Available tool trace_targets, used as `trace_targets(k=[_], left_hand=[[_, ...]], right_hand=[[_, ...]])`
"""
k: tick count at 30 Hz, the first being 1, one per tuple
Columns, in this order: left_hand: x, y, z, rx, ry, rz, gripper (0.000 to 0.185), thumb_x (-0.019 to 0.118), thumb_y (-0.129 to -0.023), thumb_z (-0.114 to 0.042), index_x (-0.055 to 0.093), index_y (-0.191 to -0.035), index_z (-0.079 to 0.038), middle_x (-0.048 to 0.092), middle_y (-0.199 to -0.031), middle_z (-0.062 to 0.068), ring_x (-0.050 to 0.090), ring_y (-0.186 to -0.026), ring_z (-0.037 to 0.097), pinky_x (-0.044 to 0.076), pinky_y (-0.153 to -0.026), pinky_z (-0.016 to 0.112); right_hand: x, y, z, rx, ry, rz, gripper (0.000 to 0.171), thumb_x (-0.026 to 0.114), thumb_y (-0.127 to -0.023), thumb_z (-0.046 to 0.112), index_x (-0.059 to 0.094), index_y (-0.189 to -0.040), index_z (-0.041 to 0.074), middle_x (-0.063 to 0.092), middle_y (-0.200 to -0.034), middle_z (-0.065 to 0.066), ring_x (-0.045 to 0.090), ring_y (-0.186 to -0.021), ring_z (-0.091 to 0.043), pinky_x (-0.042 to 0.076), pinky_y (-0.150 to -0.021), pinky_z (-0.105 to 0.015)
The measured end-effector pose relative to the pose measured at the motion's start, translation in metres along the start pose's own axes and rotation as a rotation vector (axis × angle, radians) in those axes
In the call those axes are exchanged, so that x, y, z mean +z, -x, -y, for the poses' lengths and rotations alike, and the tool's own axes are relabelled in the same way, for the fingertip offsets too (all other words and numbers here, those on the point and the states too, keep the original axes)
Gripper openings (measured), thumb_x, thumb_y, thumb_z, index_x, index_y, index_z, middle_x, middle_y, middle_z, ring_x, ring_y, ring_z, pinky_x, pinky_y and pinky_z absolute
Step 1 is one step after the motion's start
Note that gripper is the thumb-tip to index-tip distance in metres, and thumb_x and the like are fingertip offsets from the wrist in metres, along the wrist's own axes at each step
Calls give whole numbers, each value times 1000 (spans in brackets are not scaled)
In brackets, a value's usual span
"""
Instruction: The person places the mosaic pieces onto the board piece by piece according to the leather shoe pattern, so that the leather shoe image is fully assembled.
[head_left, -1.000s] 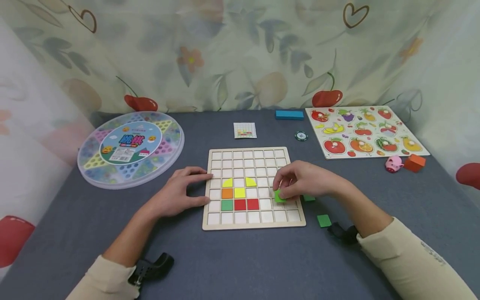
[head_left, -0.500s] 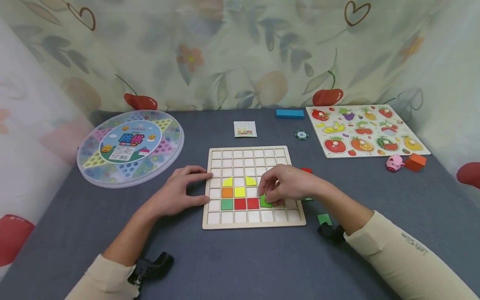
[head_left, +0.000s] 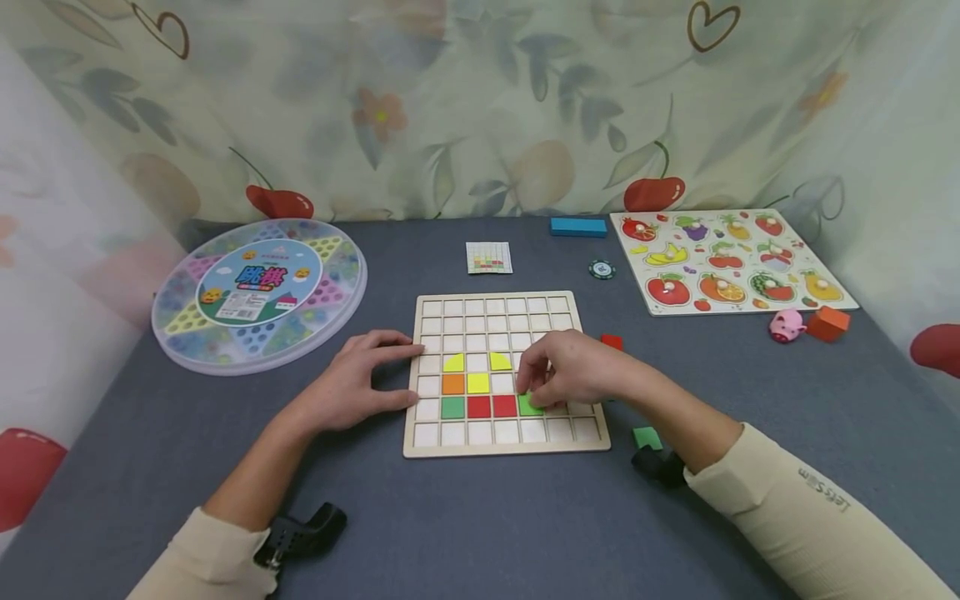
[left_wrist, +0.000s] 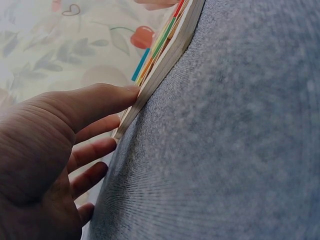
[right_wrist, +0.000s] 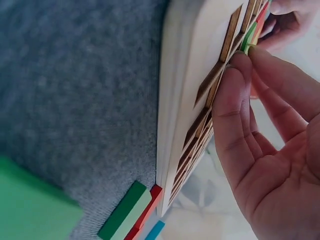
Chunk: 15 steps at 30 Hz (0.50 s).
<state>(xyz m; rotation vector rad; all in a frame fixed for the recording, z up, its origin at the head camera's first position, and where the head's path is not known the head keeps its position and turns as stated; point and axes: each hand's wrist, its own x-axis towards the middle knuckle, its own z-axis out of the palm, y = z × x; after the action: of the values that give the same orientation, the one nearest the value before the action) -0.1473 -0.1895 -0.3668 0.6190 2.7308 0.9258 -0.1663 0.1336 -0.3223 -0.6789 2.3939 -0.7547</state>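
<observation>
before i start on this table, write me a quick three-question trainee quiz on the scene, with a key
1. What is the right hand's grip pinching?
2. True or false: in the head view, the round dark-and-white chip lies left of the white fruit-picture board.
3. How many red square tiles show on the pale wooden grid board: a) one, b) two, c) four?

Key: 1. A light green flat tile. 2. True. 3. b.

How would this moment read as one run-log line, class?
Left hand: touches board edge | right hand: pinches light-green tile beside red tile | tile seating: unclear
</observation>
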Motion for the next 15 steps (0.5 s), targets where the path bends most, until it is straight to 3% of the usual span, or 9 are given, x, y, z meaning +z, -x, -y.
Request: trace_targets(k=[9,15], left_hand=[[1,-2,-1,2,4,10,62,78,-91,-34,59,-148,-16,47,-152,13,35,-140,39,31,-111,64],[0,0,-1,-1,5,4,62,79,-91,-32,59,-148,-15,47,-153,14,34,-140,39,31,-111,64]], right_hand=[[-14,15,-15,-77,-41,-7,13,75,-90,10,79,-101,16,68,-88,1,63,-82,-17,53,-74,-35],[-29,31,-26,-62,-51,-47,14,75,-93,13,78,-106,13,69,-93,0,62,-88,-19,53,-74,-34]])
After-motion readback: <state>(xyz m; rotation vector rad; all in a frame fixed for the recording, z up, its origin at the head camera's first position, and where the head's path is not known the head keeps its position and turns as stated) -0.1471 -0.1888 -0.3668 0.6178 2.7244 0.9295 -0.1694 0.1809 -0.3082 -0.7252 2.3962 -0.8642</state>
